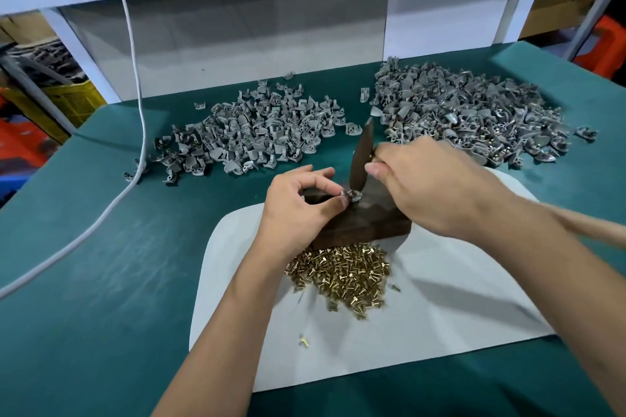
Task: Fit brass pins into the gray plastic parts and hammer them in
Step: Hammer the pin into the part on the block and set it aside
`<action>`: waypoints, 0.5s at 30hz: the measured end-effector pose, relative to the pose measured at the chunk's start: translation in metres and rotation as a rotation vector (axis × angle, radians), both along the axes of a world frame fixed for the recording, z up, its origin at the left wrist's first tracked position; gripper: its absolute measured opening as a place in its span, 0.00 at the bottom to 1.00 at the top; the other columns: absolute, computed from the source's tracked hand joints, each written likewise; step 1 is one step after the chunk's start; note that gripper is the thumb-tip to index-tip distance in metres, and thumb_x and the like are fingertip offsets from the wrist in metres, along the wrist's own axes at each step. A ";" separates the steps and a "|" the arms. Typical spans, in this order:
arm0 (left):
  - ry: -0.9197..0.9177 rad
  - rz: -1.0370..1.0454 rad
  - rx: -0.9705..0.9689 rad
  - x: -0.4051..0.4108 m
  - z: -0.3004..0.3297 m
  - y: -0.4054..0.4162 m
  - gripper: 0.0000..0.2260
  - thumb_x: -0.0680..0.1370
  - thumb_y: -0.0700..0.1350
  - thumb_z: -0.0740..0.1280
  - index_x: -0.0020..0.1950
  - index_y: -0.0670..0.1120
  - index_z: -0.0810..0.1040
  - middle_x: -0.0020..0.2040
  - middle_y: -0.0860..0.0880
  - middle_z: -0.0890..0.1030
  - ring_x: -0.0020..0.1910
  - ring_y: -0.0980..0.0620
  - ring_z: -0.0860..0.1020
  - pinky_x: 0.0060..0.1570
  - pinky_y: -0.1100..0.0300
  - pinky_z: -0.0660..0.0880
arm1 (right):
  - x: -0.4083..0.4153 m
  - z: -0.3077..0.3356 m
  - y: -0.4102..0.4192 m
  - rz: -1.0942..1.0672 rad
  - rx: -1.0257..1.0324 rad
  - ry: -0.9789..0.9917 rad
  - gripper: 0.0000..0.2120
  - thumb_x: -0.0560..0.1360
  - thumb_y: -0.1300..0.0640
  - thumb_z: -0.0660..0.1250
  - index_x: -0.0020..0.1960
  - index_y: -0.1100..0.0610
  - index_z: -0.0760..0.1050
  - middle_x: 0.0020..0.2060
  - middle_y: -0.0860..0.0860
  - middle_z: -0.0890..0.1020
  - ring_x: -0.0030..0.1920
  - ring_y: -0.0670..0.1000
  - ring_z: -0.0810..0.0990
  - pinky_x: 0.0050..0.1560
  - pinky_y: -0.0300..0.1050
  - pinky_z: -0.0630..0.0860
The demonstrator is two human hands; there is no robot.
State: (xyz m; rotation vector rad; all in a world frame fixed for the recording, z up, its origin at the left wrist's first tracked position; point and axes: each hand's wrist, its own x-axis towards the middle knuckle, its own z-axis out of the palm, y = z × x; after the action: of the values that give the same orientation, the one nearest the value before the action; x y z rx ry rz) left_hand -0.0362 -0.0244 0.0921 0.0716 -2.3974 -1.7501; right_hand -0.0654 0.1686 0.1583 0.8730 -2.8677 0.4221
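My left hand (298, 205) pinches a small gray plastic part (350, 195) on top of a dark block (366, 222). My right hand (430, 186) grips a dark hammer (361, 159), whose lower end touches the part. A heap of brass pins (345, 272) lies on a white sheet (440, 301) just in front of the block. One pile of gray parts (257, 132) sits behind on the left. A larger pile (474, 115), some with brass showing, sits behind on the right.
The table (101, 247) has a green cover. A white cable (135, 85) runs down from the back and across the left side. A white frame and gray panel (254, 37) close off the back. A stray pin (304, 342) lies on the sheet's near left.
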 end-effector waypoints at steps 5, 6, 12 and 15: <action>0.018 0.008 -0.018 -0.002 -0.002 -0.002 0.08 0.71 0.38 0.79 0.40 0.51 0.87 0.59 0.49 0.85 0.71 0.60 0.71 0.74 0.52 0.67 | 0.009 -0.001 -0.005 -0.022 -0.051 0.124 0.14 0.85 0.45 0.49 0.52 0.51 0.69 0.30 0.48 0.71 0.31 0.56 0.73 0.34 0.51 0.72; 0.024 0.010 -0.013 -0.002 -0.002 -0.002 0.10 0.70 0.37 0.80 0.39 0.53 0.86 0.59 0.48 0.85 0.71 0.61 0.72 0.73 0.52 0.68 | 0.011 -0.004 -0.009 -0.013 0.036 0.073 0.13 0.86 0.46 0.50 0.52 0.51 0.69 0.33 0.49 0.72 0.34 0.59 0.75 0.37 0.53 0.73; 0.025 0.025 -0.015 -0.003 -0.004 -0.001 0.09 0.70 0.40 0.80 0.38 0.54 0.87 0.59 0.51 0.85 0.72 0.57 0.71 0.75 0.48 0.65 | 0.005 0.011 -0.005 -0.032 -0.065 0.159 0.13 0.85 0.44 0.51 0.54 0.49 0.71 0.30 0.46 0.70 0.29 0.52 0.69 0.33 0.50 0.69; 0.039 0.027 -0.027 -0.004 -0.003 -0.001 0.11 0.70 0.39 0.80 0.36 0.55 0.86 0.59 0.49 0.85 0.72 0.57 0.72 0.75 0.48 0.66 | 0.013 0.001 -0.012 -0.018 0.016 0.053 0.13 0.86 0.45 0.50 0.52 0.51 0.69 0.35 0.51 0.76 0.33 0.56 0.74 0.37 0.53 0.74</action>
State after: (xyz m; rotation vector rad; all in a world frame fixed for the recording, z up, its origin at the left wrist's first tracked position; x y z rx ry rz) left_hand -0.0399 -0.0257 0.0886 0.0653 -2.3812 -1.6911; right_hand -0.0528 0.1567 0.1598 0.8473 -2.8326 0.3688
